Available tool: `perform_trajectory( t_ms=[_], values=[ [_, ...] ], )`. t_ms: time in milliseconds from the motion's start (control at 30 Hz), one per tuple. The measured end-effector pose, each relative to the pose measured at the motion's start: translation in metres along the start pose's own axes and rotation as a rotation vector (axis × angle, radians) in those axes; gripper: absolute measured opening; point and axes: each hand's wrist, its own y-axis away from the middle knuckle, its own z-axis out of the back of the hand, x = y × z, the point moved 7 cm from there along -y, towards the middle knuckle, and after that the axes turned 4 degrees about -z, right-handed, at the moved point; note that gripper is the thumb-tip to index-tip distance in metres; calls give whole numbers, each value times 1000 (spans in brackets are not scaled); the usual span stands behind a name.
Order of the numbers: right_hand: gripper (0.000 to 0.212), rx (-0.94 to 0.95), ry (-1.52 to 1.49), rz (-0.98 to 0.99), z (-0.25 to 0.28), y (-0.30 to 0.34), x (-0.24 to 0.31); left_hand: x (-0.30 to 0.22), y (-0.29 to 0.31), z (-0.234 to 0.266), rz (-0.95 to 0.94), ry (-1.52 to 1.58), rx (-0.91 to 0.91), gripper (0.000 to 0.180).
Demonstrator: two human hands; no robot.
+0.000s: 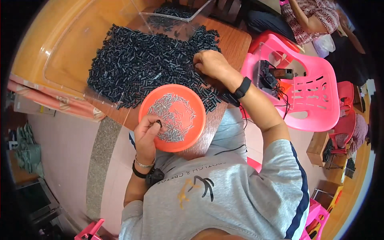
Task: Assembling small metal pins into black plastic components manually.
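Observation:
My left hand (147, 134) is closed over the left side of an orange-red round tray (197, 132), pinching a small black cylindrical part (159, 123) between thumb and fingers. In the tray lie many small silver pins or screws (173, 134), spread in a loose ring. My right hand (212, 64) rests at the right edge of a wide heap of short black tube-like parts (140, 66). Its fingers are curled inward, and what they hold, if anything, is hidden.
The heap lies on a brown wooden table (236, 44), with a clear plastic bin (176, 30) behind it. A pink plastic chair (320, 88) at the right carries a clear box with a dark device (281, 73) and cables. Another person (312, 20) sits at the far right.

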Motion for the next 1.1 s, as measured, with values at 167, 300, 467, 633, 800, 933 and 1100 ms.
perform_trajectory(
  t_ms=[167,300,467,633,800,933,1100],
  values=[
    [16,86,-248,-78,-2,-1,-13,0,1,-1,-12,-10,17,20],
    [15,29,-243,-96,8,2,-17,3,4,-3,3,24,41,17],
    [16,-8,-178,-34,15,5,-16,2,7,-5,-19,49,74,15],
    [18,84,-232,-70,12,4,-12,2,9,-6,-27,52,84,15],
    [22,119,-181,-38,2,0,8,3,9,-8,-4,50,81,15],
    [18,58,-132,-8,-2,-7,5,5,9,-5,10,31,65,14],
    [17,61,-164,-45,-3,-12,-3,8,8,-2,22,58,57,13]
  ],
)
